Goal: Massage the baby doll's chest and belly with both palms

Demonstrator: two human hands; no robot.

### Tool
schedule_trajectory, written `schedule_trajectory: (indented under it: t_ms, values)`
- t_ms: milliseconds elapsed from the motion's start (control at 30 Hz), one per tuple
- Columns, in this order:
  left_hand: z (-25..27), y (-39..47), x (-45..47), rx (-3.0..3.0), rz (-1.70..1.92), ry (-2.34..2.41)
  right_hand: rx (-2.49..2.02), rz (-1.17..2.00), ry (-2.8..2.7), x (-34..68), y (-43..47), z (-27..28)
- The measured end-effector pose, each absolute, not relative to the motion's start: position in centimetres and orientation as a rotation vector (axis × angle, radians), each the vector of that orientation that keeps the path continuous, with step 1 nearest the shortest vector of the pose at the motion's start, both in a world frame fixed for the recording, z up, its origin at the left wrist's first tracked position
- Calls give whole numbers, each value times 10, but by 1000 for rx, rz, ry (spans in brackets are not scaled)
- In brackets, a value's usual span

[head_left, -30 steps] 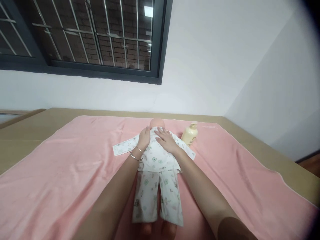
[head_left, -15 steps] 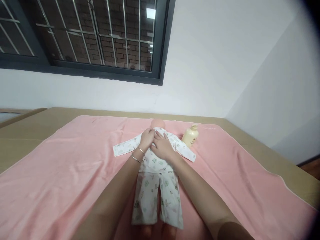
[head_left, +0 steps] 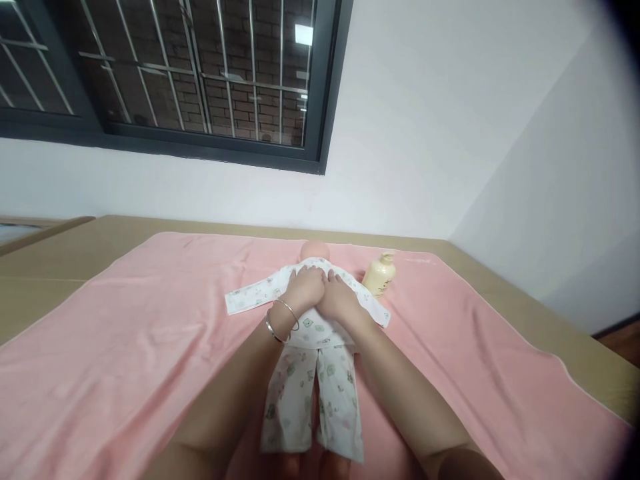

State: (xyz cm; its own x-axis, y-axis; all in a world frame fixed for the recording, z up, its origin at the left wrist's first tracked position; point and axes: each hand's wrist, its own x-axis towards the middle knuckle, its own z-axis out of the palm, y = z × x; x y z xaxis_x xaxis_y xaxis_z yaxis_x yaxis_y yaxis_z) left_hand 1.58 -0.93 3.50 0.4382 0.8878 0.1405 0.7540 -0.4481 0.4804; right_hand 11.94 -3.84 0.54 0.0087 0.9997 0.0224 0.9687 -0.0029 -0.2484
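Note:
A doll lies face-unclear on its back or front, its rounded pink head (head_left: 315, 251) at the far end. It wears a white long-sleeved top (head_left: 316, 333) with small green prints and matching trousers (head_left: 290, 400); bare feet show below the cuffs. My left hand (head_left: 306, 288), with bracelets at its wrist, rests on the upper part of the top, fingers extended and slightly bent. Right beside it, my right hand (head_left: 341, 297) lies on the top too, its fingers pointing away from me. The two hands touch near the thumbs. Neither holds anything that I can see.
A pink cloth (head_left: 150, 320) with some creases covers most of the wooden surface (head_left: 60, 267). Close to the doll's right-hand sleeve stands a cream pump bottle (head_left: 380, 275). Behind are a white wall (head_left: 400, 133) and a dark-framed barred window (head_left: 200, 87).
Both hands have slid slightly toward me over the top and drawn closer together. The left hand has shifted a little right, and the right hand's fingers are less spread.

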Motion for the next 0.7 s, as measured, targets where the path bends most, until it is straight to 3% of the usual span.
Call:
schedule_trajectory:
  t_ms: [167, 467, 700]
  values:
    - [41, -7, 10, 2362, 535, 1340, -1943, 165, -2124, 126, -35, 10]
    - [3, 27, 10, 2356, 724, 1446, -1911, 181, -1909, 159, -6, -15]
    - [21, 17, -6, 2422, 409, 1504, -2021, 88, -2062, 136, -32, 12]
